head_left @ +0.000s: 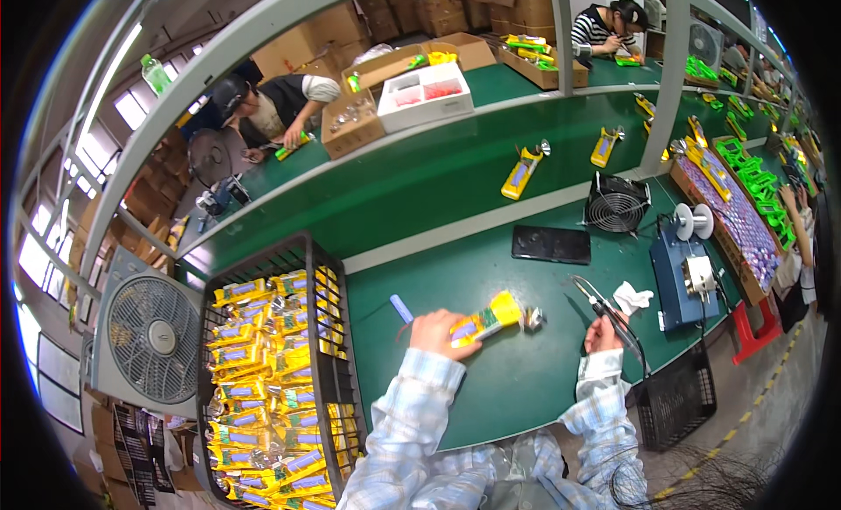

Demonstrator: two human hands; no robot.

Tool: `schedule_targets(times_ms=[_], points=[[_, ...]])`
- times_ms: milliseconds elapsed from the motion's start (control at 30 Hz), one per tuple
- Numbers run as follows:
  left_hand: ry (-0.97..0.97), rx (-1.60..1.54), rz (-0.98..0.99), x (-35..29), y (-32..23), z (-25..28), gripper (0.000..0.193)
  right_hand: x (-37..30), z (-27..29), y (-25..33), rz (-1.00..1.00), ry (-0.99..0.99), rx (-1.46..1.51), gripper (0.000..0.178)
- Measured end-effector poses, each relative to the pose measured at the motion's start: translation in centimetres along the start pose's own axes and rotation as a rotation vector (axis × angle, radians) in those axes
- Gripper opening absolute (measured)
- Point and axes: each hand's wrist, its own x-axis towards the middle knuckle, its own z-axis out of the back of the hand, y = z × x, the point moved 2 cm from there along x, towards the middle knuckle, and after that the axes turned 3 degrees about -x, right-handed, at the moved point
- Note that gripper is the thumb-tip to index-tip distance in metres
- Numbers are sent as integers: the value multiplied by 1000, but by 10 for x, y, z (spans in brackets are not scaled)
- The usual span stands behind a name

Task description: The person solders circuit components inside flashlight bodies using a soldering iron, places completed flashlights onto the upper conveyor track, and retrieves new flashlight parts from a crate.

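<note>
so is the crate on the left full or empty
Looks full: yellow-cased units lie packed across the black plastic crate; their depth is hidden.

I see white light from ceiling tubes (123,54) and glaring, washed-out windows (134,111) on the left brightening the green bench (499,396) evenly, while the metal frame (203,74) bows and the view's rim falls to black.

We see bright windows (37,254) left of the green table (517,383), a red stool (746,331) and grey floor (734,389) to its right.
</note>
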Motion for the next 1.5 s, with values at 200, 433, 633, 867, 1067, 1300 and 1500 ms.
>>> schedule_targets(times_ms=[200, 433, 633, 867, 1067, 1300, 1500], points=[[-208, 111, 196, 138, 52, 2, 51, -3, -4, 7, -41, 9, 3, 20], [-146, 475, 440, 242, 99, -16, 59, -7, -6, 13, -86, 48, -79, 19], [-20, 377, 557, 270, 114, -31, 63, -4, -9, 13, -90, 37, -100, 18], [-479, 214, 319, 243, 91, -31, 82, -5, -8, 9, -78, 31, -84, 18], [-508, -14, -194, 178, -7, 20, 37, -2, -8, 2, -81, 10, -154, 18], [-333, 85, -486, 104, -92, 190, 14, 12, 8, -16, -78, 12, -201, 20], [-171, 411, -35, -2, -8, 293, 19, 17, 9, -23, -101, -21, -175, 19]])
